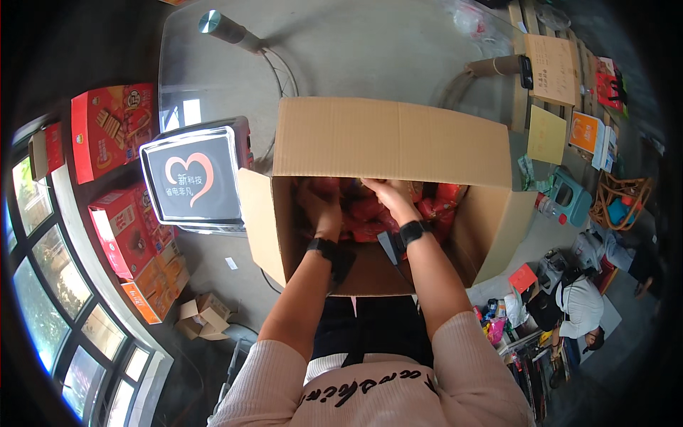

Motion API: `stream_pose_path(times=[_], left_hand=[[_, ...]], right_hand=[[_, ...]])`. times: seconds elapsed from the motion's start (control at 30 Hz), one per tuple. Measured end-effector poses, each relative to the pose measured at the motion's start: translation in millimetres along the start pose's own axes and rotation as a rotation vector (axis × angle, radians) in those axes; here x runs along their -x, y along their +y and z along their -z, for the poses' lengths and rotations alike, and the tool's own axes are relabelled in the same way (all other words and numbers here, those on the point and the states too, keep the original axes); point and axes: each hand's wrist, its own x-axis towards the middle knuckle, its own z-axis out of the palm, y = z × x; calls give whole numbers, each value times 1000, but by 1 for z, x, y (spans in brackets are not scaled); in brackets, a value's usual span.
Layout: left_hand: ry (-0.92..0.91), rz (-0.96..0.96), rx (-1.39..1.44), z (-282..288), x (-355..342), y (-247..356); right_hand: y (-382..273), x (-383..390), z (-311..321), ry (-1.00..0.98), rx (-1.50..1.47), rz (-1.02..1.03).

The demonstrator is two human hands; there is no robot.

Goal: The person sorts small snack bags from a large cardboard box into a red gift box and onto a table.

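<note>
An open cardboard box (388, 139) stands in front of me on the glass table, with red plastic packets (366, 217) heaped inside. Both my hands reach down into it. At the box's left inner side, my left hand (324, 213) is in shadow, its fingers curled against a red packet (326, 186). Close under the far flap's lower edge is my right hand (390, 197), its fingers drawn together and partly hidden by the flap. What it holds, if anything, does not show. Dark bands wrap both wrists.
Left of the box is a dark square appliance (196, 178) with a heart on its top. Red cartons (117, 132) line the window side. Thick metal table legs (231, 30) show through the glass. A co-worker (580, 306) bends at the right near a teal jug (569, 196).
</note>
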Motion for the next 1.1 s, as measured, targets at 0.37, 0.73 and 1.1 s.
stream_pose_path(times=[0.37,0.73,1.1], left_hand=[[-418,19,-133,11,-34,-2],[-583,-285,-306,61,30,-17],[-799,-18,-360,74,22,-10]], right_hand=[[29,-7,-24,126,417,130],[23,44,7,-223,1114,475],[10,60,45,61,539,633]])
